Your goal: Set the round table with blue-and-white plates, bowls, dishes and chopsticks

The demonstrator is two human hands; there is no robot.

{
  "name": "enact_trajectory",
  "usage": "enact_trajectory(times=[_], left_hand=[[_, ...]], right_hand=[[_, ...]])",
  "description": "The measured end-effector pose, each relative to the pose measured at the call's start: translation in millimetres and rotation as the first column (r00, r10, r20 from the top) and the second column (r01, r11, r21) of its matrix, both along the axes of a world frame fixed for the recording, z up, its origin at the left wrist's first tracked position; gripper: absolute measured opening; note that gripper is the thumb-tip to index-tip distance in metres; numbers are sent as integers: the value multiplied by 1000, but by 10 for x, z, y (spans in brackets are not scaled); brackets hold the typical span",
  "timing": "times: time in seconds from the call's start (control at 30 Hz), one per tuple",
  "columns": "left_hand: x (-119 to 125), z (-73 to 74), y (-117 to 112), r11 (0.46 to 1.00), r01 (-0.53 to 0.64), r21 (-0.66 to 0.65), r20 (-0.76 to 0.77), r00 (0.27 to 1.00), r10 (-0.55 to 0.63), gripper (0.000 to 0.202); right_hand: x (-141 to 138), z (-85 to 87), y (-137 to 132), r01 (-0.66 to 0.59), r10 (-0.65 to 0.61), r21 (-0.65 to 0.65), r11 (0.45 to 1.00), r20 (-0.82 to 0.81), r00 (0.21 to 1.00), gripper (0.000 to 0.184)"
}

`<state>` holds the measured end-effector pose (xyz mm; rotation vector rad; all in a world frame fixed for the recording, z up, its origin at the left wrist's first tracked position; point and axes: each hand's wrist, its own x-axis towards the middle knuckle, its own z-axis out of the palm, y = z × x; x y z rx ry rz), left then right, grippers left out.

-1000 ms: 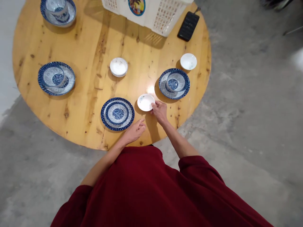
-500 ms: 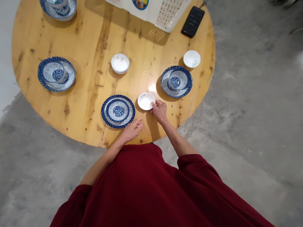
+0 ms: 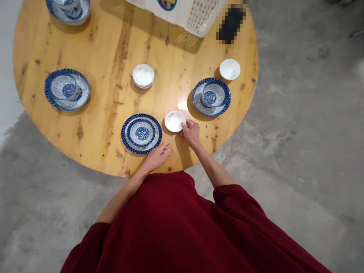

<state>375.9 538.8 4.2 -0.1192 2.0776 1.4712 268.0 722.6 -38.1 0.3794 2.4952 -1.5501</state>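
My right hand (image 3: 191,133) pinches the right rim of a small white dish (image 3: 174,122), thumb on the inside. The dish is at the near side of the table, just right of a blue-and-white plate (image 3: 125,137) that bears a smaller patterned plate (image 3: 142,132). My left hand (image 3: 159,155) rests by the lower right rim of that plate; its fingers are loosely stretched and hold nothing. To the right of my right hand, a patterned bowl (image 3: 220,94) sits in a deep blue-rimmed dish (image 3: 227,108).
On the round wooden table (image 3: 105,113) are stacked white dishes (image 3: 143,74), a white bowl (image 3: 229,69) and another bowl-and-dish set (image 3: 82,96). At the back are a third set (image 3: 81,19), a white plastic basket (image 3: 170,13) and a pixelated dark object (image 3: 231,24).
The whole view has shifted very slightly. Both hands and the small white dish keep their places on the table.
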Motion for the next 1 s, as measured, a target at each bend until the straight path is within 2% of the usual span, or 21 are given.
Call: enact_trajectory(times=[0.37, 0.6, 0.77, 1.0], left_hand=[[39, -35, -34, 1000, -29, -1, -14, 999, 29, 53], [244, -55, -269, 991, -121, 52, 11, 993, 121, 57], [433, 36, -388, 980, -167, 105, 104, 982, 156, 53], [562, 150, -337, 974, -207, 90, 151, 970, 192, 52]], right_hand=[[4, 19, 15, -36, 37, -14, 999, 24, 999, 27], [164, 88, 180, 118, -105, -149, 982, 95, 990, 29], [387, 91, 342, 159, -145, -146, 976, 98, 985, 32], [561, 76, 412, 206, -185, -196, 959, 123, 975, 37]])
